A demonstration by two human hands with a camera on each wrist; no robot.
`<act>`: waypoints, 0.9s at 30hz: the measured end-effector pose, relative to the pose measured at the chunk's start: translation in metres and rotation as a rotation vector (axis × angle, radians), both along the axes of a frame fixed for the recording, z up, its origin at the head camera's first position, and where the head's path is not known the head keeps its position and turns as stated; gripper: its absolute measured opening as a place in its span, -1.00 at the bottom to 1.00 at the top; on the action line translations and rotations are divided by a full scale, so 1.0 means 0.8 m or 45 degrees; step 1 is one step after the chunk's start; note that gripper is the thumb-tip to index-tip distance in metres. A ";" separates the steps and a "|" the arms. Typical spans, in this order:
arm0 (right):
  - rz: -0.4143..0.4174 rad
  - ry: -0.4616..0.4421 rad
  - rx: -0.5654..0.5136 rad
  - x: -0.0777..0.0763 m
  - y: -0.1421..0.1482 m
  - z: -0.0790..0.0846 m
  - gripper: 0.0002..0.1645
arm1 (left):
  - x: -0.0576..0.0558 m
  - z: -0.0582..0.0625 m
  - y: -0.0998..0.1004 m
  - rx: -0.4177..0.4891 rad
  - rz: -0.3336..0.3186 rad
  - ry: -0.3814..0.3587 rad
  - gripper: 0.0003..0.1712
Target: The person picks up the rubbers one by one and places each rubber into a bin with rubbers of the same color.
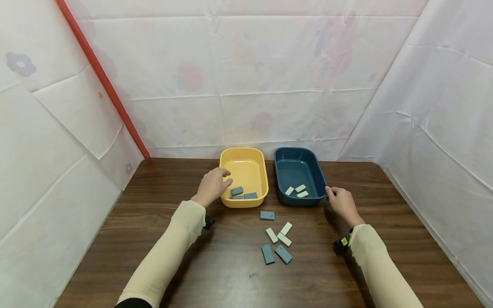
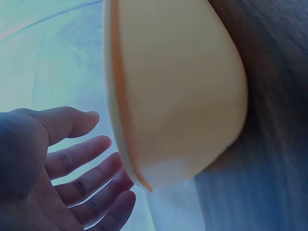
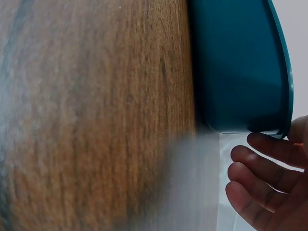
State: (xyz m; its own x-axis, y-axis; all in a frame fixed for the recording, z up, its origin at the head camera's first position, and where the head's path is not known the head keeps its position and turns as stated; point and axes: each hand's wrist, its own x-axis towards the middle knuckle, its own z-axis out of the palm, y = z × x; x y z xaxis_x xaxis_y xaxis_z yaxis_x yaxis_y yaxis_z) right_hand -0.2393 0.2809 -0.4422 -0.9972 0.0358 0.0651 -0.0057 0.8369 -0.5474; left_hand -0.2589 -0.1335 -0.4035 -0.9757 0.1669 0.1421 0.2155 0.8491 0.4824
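My left hand (image 1: 213, 186) hovers over the left rim of a yellow bin (image 1: 248, 171), fingers spread and relaxed, holding nothing. In the left wrist view its fingertips come right up to the rim of the yellow bin (image 2: 178, 86). Three grey-blue blocks (image 1: 236, 191) lie at the bin's near end. At the near right corner of a dark blue bin (image 1: 295, 167), my right hand (image 1: 340, 203) pinches the rim between thumb and index finger; the right wrist view shows the other fingers loosely bent below. Three cream blocks (image 1: 301, 188) lie inside the blue bin.
On the brown wooden table (image 1: 154, 222) before the bins lie three cream blocks (image 1: 271, 235), close together. One grey-blue block (image 1: 267, 215) lies behind them, and two more grey-blue blocks (image 1: 283, 254) are nearer. White sheeting (image 1: 246, 115) hangs behind and at both sides.
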 end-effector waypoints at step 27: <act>-0.013 -0.026 -0.009 0.001 0.002 -0.002 -0.30 | 0.000 -0.025 -0.029 0.034 0.112 -0.068 -0.47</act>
State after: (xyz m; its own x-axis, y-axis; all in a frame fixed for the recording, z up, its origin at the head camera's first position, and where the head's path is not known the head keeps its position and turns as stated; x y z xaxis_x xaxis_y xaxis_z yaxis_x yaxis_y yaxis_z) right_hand -0.2386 0.2825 -0.4436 -0.9979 0.0466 0.0444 0.0143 0.8329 -0.5532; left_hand -0.2589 -0.1564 -0.4235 -0.9927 0.0768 0.0929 0.1138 0.8505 0.5135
